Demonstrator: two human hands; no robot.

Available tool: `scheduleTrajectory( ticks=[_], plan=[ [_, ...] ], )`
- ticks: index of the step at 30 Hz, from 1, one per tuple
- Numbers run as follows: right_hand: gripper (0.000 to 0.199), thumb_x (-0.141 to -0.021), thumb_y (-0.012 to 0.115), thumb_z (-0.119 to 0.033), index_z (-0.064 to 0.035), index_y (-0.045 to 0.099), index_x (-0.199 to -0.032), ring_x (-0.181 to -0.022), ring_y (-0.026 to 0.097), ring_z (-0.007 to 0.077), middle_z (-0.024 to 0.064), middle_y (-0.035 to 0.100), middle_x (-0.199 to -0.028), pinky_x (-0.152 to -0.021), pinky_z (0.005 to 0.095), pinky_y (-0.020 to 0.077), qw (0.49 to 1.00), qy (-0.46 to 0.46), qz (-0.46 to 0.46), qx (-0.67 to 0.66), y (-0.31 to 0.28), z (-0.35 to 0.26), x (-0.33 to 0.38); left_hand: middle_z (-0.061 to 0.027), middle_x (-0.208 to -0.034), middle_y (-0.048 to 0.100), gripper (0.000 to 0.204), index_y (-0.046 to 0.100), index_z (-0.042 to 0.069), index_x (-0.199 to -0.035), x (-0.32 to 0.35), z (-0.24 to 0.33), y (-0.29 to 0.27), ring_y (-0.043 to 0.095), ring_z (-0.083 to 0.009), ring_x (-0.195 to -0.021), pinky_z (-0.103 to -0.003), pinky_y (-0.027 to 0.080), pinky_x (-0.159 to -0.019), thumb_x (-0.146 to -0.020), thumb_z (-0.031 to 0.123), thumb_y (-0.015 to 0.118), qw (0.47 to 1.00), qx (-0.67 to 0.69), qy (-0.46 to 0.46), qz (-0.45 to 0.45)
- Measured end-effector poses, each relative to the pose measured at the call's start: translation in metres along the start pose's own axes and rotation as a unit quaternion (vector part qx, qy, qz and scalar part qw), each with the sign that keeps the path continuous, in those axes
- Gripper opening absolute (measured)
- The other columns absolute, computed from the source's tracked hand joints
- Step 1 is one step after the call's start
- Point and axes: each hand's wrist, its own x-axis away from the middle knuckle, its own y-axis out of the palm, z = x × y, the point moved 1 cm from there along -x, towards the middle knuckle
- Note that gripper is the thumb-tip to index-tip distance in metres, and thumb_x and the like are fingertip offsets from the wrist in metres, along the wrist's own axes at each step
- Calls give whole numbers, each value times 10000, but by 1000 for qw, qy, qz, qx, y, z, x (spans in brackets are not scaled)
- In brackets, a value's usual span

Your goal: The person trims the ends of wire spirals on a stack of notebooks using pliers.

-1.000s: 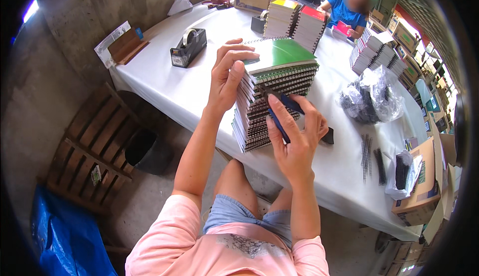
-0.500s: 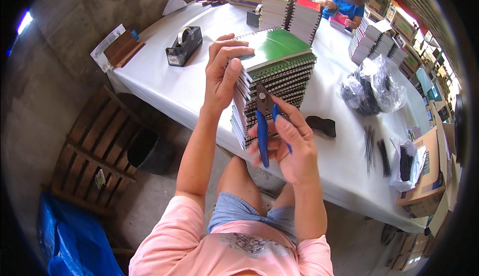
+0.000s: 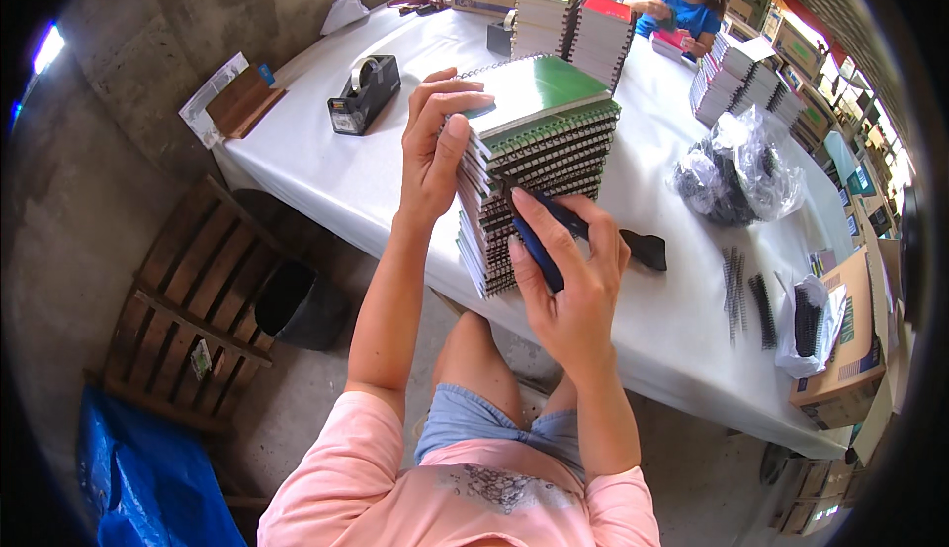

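Observation:
In front of me stands a tall stack of spiral notebooks (image 3: 539,167), with their black wire coils facing me and a glossy green cover on top. My left hand (image 3: 435,137) grips the top green notebook (image 3: 544,87) at its left corner, fingers over the cover and thumb down the side. Closed around blue-handled cutting pliers (image 3: 539,255) is my right hand (image 3: 573,285). The pliers' dark jaws reach the coil edge near the upper left of the stack; whether they touch a wire is too small to tell.
On the white-covered table (image 3: 682,300) are a tape dispenser (image 3: 364,94), more notebook stacks (image 3: 601,38), a plastic bag of black coils (image 3: 736,171), loose coils (image 3: 733,295) and a small black object (image 3: 647,251). A co-worker in blue (image 3: 682,3) sits across. A cardboard box (image 3: 840,349) stands right.
The pliers have turned from upright and facing me to pointing up at the coil edge, and my right hand now covers their handles from above. My left hand stays on the stack.

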Motion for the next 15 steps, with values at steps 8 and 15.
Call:
scheduleTrajectory(
  ticks=[8,15],
  plan=[
    [342,-872,577,-125,-137,582,-1214,-766,590,166,137,600,-889,-602,243,443,696,406,-201,-556,-18,1,-7,-126,-1055,580,333,637,46,-980,3,0,1,411,-314,-1181,-429,318,-996,-927,304,435,1000,-9,22,3],
    [359,-804,642,-213,-201,627,-1163,-966,502,265,109,536,-1064,-888,411,337,998,32,-18,-43,-11,8,10,-119,-1070,573,341,636,52,-983,2,-1,2,403,-310,-1190,-432,315,-1000,-936,316,425,1000,6,-2,13]
  ],
)
